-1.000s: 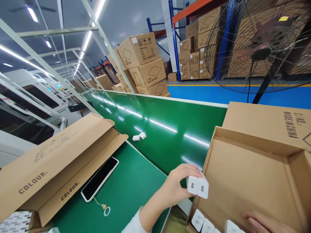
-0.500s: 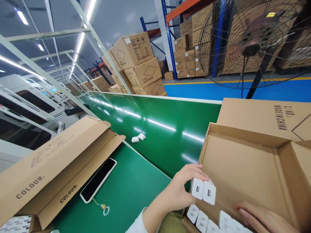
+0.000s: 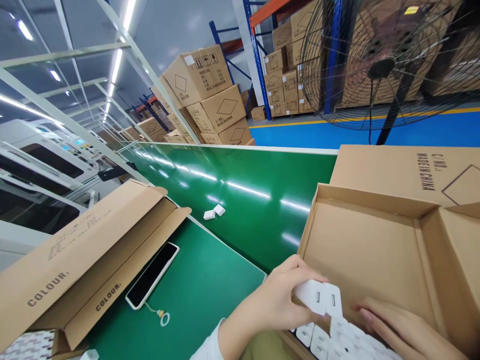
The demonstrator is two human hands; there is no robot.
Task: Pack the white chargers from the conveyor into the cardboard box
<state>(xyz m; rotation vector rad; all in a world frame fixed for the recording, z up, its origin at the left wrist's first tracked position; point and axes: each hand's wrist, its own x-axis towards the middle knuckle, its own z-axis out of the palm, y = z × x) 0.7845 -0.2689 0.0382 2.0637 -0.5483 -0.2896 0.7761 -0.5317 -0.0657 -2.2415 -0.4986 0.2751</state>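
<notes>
My left hand (image 3: 279, 295) pinches two white USB chargers (image 3: 325, 296) side by side, their port faces turned up toward me. They are just above several more white chargers (image 3: 347, 340) that sit in rows in the near part of an open cardboard box (image 3: 369, 245). Along the right side of those rows lies my right hand (image 3: 399, 322), its fingers stretched out against the chargers and gripping nothing that I can see. The lower edge of the picture cuts off part of the rows.
Two loose white chargers (image 3: 214, 211) lie on the green belt (image 3: 247, 175). On the green worktop (image 3: 195, 280), a phone (image 3: 153, 275) with a ring strap lies beside a long open carton (image 3: 97, 250). Another carton (image 3: 393, 170) and a caged fan (image 3: 380, 67) stand behind the box.
My left hand has shifted slightly right with the two chargers, bringing them closer to the rows in the box. My right hand has moved a little left. The camera view has shifted slightly.
</notes>
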